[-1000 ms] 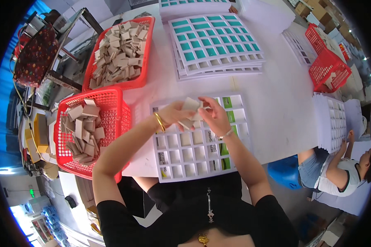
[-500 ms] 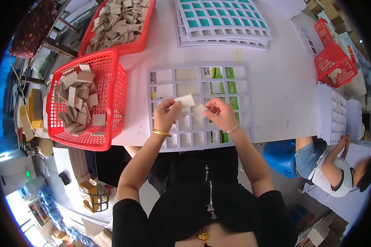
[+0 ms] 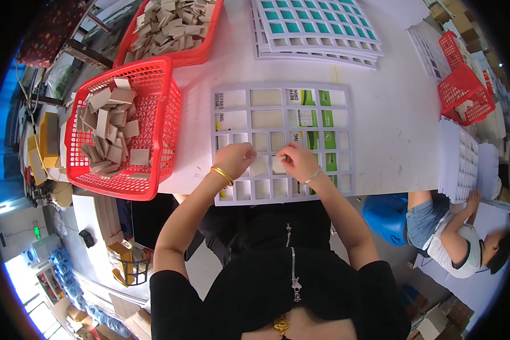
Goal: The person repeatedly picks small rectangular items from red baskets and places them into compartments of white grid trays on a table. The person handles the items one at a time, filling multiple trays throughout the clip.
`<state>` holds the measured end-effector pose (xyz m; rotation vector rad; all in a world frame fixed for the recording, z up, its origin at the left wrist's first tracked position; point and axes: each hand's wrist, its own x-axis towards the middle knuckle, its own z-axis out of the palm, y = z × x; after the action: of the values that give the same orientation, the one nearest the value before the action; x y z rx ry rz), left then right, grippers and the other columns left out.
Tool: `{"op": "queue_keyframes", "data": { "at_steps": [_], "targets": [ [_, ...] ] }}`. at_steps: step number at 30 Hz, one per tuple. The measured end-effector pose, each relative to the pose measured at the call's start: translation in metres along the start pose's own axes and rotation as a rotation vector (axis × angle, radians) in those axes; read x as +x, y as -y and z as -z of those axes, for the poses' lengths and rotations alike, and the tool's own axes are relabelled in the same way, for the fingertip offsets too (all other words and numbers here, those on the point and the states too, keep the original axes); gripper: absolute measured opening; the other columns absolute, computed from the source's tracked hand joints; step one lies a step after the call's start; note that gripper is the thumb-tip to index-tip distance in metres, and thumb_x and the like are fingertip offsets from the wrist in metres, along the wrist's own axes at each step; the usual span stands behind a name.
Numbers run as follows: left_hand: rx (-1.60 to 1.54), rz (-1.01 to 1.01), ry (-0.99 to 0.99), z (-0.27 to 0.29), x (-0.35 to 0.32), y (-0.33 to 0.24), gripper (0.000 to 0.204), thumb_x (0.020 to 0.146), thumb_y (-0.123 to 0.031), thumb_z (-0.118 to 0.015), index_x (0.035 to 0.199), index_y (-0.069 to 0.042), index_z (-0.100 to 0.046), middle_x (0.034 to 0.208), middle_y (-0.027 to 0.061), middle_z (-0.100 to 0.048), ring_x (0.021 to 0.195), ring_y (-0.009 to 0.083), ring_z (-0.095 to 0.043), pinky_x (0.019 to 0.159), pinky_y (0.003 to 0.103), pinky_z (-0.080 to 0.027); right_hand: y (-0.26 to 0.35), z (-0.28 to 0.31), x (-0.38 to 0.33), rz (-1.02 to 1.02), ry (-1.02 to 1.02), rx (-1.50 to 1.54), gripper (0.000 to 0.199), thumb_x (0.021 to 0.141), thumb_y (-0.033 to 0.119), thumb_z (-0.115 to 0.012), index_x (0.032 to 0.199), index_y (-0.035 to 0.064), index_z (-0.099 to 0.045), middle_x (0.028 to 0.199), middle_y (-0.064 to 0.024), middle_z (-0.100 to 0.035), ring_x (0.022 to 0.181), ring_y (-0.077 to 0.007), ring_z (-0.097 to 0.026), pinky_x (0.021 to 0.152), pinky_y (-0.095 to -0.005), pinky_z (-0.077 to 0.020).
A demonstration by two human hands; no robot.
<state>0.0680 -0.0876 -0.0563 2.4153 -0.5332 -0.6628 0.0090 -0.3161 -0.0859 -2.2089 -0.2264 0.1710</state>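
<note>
Left hand (image 3: 236,161) and right hand (image 3: 300,162) are working low over the white grid tray (image 3: 285,102); pale square tile (image 3: 259,166) is sitting at its lower middle, beside the left hand. Each grip is curling, can't tell if grasping. Keeping tile level is likely avoiding snags.

Both bare arms reach up from below. Left forearm (image 3: 195,209) runs toward 1 o'clock, right forearm (image 3: 340,209) toward 11, elbows bent and wide. Left hand (image 3: 236,159): back up, fingers curled in a grip, aimed at 2 o'clock. Right hand (image 3: 298,163): fingers bent, aimed at 10, fingertip detail too small. Hands near, apart, roughly level.
</note>
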Motion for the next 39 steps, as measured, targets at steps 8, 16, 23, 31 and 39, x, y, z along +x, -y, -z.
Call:
{"op": "queue_keyframes", "data": {
  "at_steps": [8, 16, 23, 31, 39],
  "targets": [
    [0.247, -0.024, 0.030, -0.021, 0.021, -0.014, 0.009, 0.077, -0.016, -0.065, 0.085, -0.012, -0.065, 0.083, 0.0019, -0.065, 0.081, 0.0226, -0.064, 0.068, 0.036, -0.050, 0.011, -0.007, -0.005, 0.046, -0.077, -0.293, 0.027, 0.068, 0.007, -0.072, 0.091, 0.0116, -0.059, 0.098, -0.0075, -0.054, 0.086, -0.0254, -0.058, 0.069, -0.0370, -0.0497],
    [0.156, -0.032, -0.270, -0.012, -0.002, -0.007, 0.014, 0.077, -0.010, -0.064, 0.090, -0.013, -0.063, 0.089, 0.0058, -0.062, 0.081, 0.0262, -0.063, 0.069, 0.038, -0.050, 0.033, -0.026, -0.012, 0.276, -0.088, -0.531, 0.027, 0.075, 0.015, -0.065, 0.102, 0.0147, -0.062, 0.113, -0.0077, -0.054, 0.104, -0.0249, -0.051, 0.081, -0.0400, -0.0406],
    [-0.178, 0.321, -0.363, 0.021, -0.042, 0.052, 0.022, 0.082, -0.010, -0.060, 0.104, -0.012, -0.063, 0.099, 0.0088, -0.065, 0.072, 0.0249, -0.066, 0.070, 0.037, -0.050, 0.039, -0.026, -0.016, 0.202, 0.035, -0.563, 0.032, 0.078, 0.018, -0.063, 0.110, 0.0148, -0.060, 0.127, -0.0094, -0.048, 0.113, -0.0247, -0.046, 0.087, -0.0428, -0.0353],
    [-0.488, 0.303, -0.382, -0.002, -0.076, 0.090, 0.042, 0.081, -0.005, -0.061, 0.123, -0.004, -0.054, 0.116, 0.0125, -0.062, 0.070, 0.0194, -0.069, 0.062, 0.029, -0.053, -0.062, 0.052, -0.053, -0.248, -0.652, -0.579, 0.057, 0.085, 0.023, -0.059, 0.134, 0.0006, -0.038, 0.133, -0.0205, -0.043, 0.125, -0.0368, -0.040, 0.101, -0.0469, -0.0317],
    [-0.692, 0.278, -0.140, -0.013, -0.039, 0.011, 0.042, 0.077, -0.007, -0.064, 0.118, -0.009, -0.057, 0.120, 0.0071, -0.060, 0.090, 0.0170, -0.066, 0.071, 0.028, -0.055, -0.157, 0.108, -0.140, -0.581, -0.845, 0.054, 0.051, 0.086, 0.026, -0.064, 0.125, -0.0005, -0.045, 0.116, -0.0154, -0.052, 0.108, -0.0231, -0.050, 0.092, -0.0348, -0.0420]
  ]
}}
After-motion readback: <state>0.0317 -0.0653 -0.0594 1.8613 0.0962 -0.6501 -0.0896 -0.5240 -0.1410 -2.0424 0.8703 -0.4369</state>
